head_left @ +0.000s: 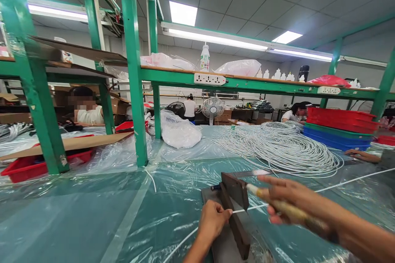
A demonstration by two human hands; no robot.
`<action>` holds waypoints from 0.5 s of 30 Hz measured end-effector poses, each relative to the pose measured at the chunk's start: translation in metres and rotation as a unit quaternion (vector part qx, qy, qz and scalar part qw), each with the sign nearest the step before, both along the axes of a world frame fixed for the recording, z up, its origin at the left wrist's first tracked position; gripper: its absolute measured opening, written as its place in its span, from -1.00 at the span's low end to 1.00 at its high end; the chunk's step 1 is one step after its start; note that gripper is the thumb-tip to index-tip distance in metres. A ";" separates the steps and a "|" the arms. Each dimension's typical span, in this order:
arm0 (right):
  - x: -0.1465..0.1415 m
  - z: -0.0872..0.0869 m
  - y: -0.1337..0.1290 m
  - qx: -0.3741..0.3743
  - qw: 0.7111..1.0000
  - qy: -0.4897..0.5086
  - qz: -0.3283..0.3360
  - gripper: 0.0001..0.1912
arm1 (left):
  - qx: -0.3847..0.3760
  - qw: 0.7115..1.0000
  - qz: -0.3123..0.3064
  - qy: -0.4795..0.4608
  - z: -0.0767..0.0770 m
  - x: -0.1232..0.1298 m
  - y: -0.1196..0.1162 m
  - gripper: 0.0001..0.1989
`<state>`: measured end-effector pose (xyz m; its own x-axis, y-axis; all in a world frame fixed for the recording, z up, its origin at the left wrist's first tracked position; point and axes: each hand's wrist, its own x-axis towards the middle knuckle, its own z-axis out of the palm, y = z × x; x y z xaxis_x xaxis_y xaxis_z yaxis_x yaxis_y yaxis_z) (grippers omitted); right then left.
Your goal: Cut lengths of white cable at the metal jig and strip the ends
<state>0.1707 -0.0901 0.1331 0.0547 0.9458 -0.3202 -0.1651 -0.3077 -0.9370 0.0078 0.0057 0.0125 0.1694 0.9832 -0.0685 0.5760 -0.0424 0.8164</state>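
A white cable runs from the right edge through a metal cutting fixture and on to the lower left. My left hand pinches the cable just left of the fixture's upright metal plates. Over the cable on the right side, my right hand is around a worn yellowish handle with a pale tip by the fixture. Some of its fingers are stretched forward and slightly blurred. A small spring sits at the fixture's left side.
A large coil of white cable lies behind the fixture. Stacked red and blue bins stand at right, near another person's hand. Green posts and a shelf rise ahead. A plastic bag and a short cable piece lie leftward.
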 end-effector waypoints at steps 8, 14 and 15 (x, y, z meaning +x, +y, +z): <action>-0.019 -0.050 -0.025 -0.126 0.991 -0.022 0.044 -0.84 | 0.017 1.000 0.013 0.006 -0.005 0.001 0.000 -0.72; -0.012 -0.087 -0.023 -0.023 0.998 -0.034 0.052 -0.75 | 0.021 1.000 0.014 0.001 -0.007 0.001 0.000 -0.71; -0.012 -0.093 -0.024 -0.010 0.997 -0.057 0.043 -0.74 | 0.023 1.000 0.013 -0.002 -0.008 0.001 0.000 -0.72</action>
